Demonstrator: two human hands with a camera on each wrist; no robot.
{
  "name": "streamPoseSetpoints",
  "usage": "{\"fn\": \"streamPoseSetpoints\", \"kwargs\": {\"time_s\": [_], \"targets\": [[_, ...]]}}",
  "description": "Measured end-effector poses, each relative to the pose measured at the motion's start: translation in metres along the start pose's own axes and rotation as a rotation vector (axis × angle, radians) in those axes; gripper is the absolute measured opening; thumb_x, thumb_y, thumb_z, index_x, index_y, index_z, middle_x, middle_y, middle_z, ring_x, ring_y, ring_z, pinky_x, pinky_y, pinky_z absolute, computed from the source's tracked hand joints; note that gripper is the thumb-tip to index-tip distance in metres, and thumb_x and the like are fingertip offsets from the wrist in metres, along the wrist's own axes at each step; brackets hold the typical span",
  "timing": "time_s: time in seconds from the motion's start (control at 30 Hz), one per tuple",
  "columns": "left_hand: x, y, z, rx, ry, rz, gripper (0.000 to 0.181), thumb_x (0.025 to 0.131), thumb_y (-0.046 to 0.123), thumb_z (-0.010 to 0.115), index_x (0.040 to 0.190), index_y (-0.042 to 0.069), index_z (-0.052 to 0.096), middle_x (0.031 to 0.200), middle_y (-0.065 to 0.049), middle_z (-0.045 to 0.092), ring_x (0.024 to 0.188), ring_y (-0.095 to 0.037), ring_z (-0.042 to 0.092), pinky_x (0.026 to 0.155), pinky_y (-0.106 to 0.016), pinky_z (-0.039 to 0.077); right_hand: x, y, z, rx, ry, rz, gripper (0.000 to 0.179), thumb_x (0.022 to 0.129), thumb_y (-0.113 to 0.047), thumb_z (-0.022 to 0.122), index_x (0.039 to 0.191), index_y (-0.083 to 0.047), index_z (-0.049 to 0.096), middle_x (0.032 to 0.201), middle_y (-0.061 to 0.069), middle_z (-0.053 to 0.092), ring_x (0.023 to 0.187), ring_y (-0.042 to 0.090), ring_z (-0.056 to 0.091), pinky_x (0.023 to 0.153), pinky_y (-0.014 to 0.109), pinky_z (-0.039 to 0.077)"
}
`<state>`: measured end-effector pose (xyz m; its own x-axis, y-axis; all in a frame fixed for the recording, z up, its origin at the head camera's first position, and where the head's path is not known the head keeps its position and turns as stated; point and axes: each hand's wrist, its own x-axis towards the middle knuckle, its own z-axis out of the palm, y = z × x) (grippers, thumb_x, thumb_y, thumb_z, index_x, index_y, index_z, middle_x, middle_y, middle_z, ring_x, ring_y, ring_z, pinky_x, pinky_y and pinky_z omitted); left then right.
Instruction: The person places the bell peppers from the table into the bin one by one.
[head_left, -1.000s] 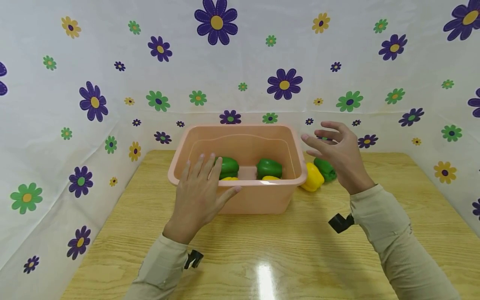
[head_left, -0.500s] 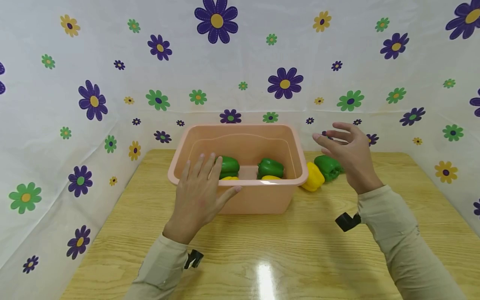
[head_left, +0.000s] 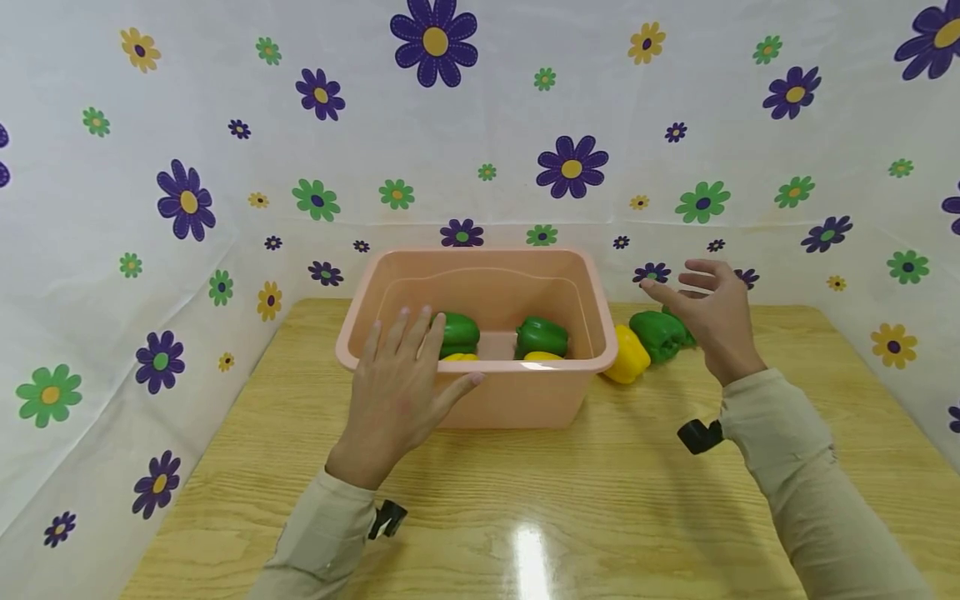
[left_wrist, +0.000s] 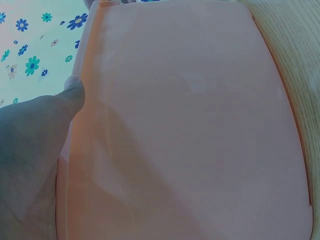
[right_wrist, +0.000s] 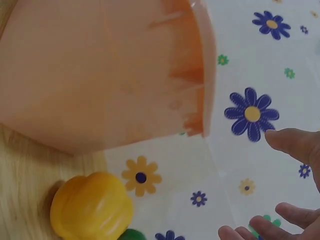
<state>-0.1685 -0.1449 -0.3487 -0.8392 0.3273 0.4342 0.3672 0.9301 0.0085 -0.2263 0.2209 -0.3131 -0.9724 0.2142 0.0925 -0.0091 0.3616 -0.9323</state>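
A pink plastic bin (head_left: 510,398) stands on the table, with two green bell peppers (head_left: 542,337) and parts of yellow ones (head_left: 543,356) showing inside. My left hand (head_left: 393,392) lies with straight, spread fingers over the bin's near left rim; in the left wrist view the thumb (left_wrist: 74,92) rests at that rim. Right of the bin sit a yellow bell pepper (head_left: 628,357) and a green bell pepper (head_left: 658,335), with more green behind it partly hidden by my right hand (head_left: 716,321). That hand hovers there, fingers loosely bent, holding nothing.
A wood-grain table (head_left: 480,500) carries everything. White cloth (head_left: 480,108) printed with flowers hangs close behind the bin and along both sides. A black wrist camera (head_left: 699,436) juts from the right sleeve, another (head_left: 388,518) from the left.
My right hand has moved right, away from the bin, and a little lower, uncovering more of the green pepper outside. The left hand stays at the rim.
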Motion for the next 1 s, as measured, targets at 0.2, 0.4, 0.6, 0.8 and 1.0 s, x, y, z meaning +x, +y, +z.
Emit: {"fn": "streamPoseSetpoints", "kwargs": {"time_s": [0.2,0.4,0.6,0.8,1.0], "targets": [[0.0,0.0,0.0,0.004,-0.006,-0.002,0.089,0.095,0.071,0.048,0.151,0.002,0.045,0.156,-0.019,0.042,0.146,-0.041,0.035,0.119,-0.061,0.019,0.008,0.018,0.003,-0.053,0.02,0.017,0.094,0.087,-0.049,0.077,0.154,-0.002,0.032,0.152,0.025,0.041,0.133,0.041,0.045,0.108,0.057,0.043],[0.0,0.001,-0.001,-0.004,-0.019,-0.01,0.09,0.095,0.071,0.049,0.152,0.002,0.044,0.157,-0.019,0.042,0.146,-0.041,0.034,0.119,-0.061,0.019,0.016,0.034,0.006,-0.124,0.044,0.066,0.095,0.087,-0.051,0.077,0.154,0.0,0.032,0.153,0.027,0.038,0.137,0.044,0.041,0.109,0.058,0.041],[0.0,0.0,-0.001,-0.007,-0.019,-0.01,0.09,0.095,0.071,0.049,0.152,0.002,0.044,0.157,-0.018,0.041,0.146,-0.041,0.033,0.12,-0.061,0.018,0.026,0.05,0.01,-0.164,0.061,0.105,0.094,0.088,-0.048,0.077,0.153,0.002,0.032,0.153,0.029,0.037,0.136,0.044,0.04,0.109,0.057,0.041],[0.0,0.0,0.0,-0.008,-0.025,-0.011,0.09,0.095,0.072,0.047,0.153,0.003,0.043,0.158,-0.018,0.039,0.147,-0.041,0.032,0.12,-0.061,0.018,0.031,0.062,0.014,-0.185,0.059,0.165,0.093,0.089,-0.045,0.076,0.154,0.003,0.03,0.15,0.029,0.037,0.133,0.044,0.04,0.11,0.055,0.041],[-0.001,0.0,-0.001,-0.006,-0.029,-0.011,0.09,0.095,0.071,0.047,0.153,0.003,0.043,0.158,-0.018,0.04,0.147,-0.041,0.032,0.12,-0.061,0.018,0.033,0.068,0.017,-0.188,0.044,0.192,0.093,0.09,-0.046,0.075,0.153,0.004,0.03,0.151,0.03,0.037,0.133,0.045,0.04,0.111,0.055,0.04]]}}
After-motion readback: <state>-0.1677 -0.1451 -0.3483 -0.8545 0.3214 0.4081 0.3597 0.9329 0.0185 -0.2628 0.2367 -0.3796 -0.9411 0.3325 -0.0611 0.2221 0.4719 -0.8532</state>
